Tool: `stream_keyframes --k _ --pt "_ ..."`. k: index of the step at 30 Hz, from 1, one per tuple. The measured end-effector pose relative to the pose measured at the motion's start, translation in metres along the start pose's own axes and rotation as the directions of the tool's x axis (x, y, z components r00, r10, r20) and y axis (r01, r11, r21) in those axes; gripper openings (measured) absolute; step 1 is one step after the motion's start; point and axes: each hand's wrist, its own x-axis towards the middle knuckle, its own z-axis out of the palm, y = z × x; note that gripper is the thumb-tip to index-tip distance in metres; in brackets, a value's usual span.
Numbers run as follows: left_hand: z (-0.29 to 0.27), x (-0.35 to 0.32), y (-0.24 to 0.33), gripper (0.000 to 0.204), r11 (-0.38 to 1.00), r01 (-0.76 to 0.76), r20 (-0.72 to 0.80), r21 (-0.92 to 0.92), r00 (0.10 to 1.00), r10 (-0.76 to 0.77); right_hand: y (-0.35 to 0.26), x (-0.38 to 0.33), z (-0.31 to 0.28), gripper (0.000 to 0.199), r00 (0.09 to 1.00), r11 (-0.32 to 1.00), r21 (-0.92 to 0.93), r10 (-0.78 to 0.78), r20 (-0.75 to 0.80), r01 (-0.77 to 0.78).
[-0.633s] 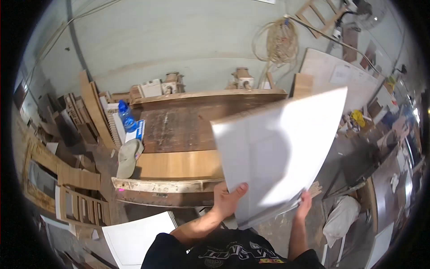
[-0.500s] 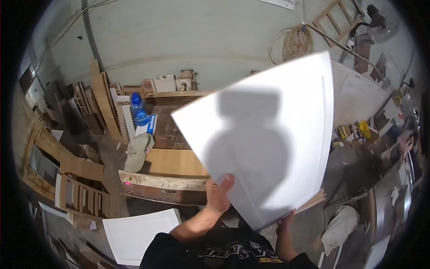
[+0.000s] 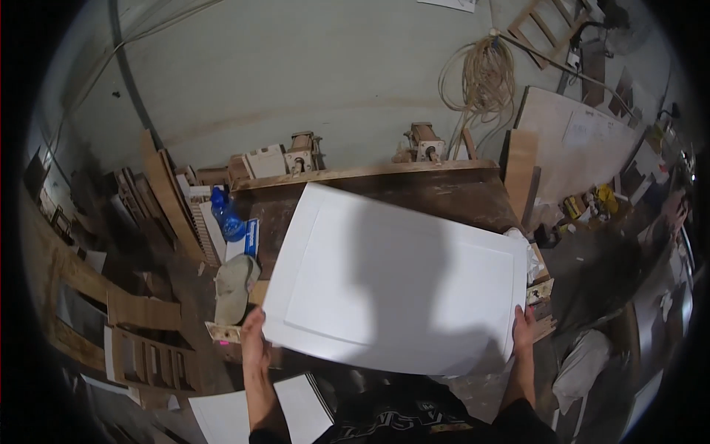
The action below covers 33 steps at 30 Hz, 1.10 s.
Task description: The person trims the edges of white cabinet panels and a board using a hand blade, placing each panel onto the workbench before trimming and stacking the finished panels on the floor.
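Your left hand [image 3: 254, 334] and right hand [image 3: 524, 330] are curled closed on opposite ends of a white framed panel [image 3: 399, 285] over the brown counter [image 3: 462, 198].

Two hands [image 3: 254, 337] [image 3: 524, 330], one held panel [image 3: 325, 274], one cap [image 3: 236, 285], one bottle [image 3: 231, 224].

White rectangular panel [image 3: 399, 285]: face bordered by an inner outline, partly shaded. Held at both ends over the bench [image 3: 466, 196], skewed; farthest corner between 10 and 11 o'clock, opposite corner near 4.
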Motion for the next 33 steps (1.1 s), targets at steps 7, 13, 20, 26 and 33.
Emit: stream_keyframes --k 7,13,20,26,33 --pt "-0.051 0.064 -0.063 0.026 0.656 0.062 0.007 0.752 0.995 -0.102 -0.005 0.088 0.07 0.033 0.949 0.985 -0.169 0.093 0.3 -0.044" --pt "-0.086 0.153 -0.12 0.03 0.364 -0.088 0.042 0.927 0.99 0.132 0.033 0.176 0.158 0.037 0.896 0.976 -0.214 0.123 0.427 -0.032" --pt "0.03 0.254 -0.155 0.019 0.824 0.251 -0.108 0.508 0.968 -0.228 0.065 0.316 0.233 0.05 0.908 0.96 -0.178 0.263 0.325 -0.215" --pt "0.005 0.337 -0.173 0.057 0.32 0.121 -0.08 0.94 0.987 -0.138 0.02 0.348 0.32 0.056 0.975 0.692 -0.719 0.117 0.189 0.057" --pt "0.11 0.289 -0.202 0.07 -0.019 -0.138 0.139 0.99 0.979 0.148 0.045 0.308 0.308 0.049 0.978 0.738 -0.643 -0.123 0.168 0.203"
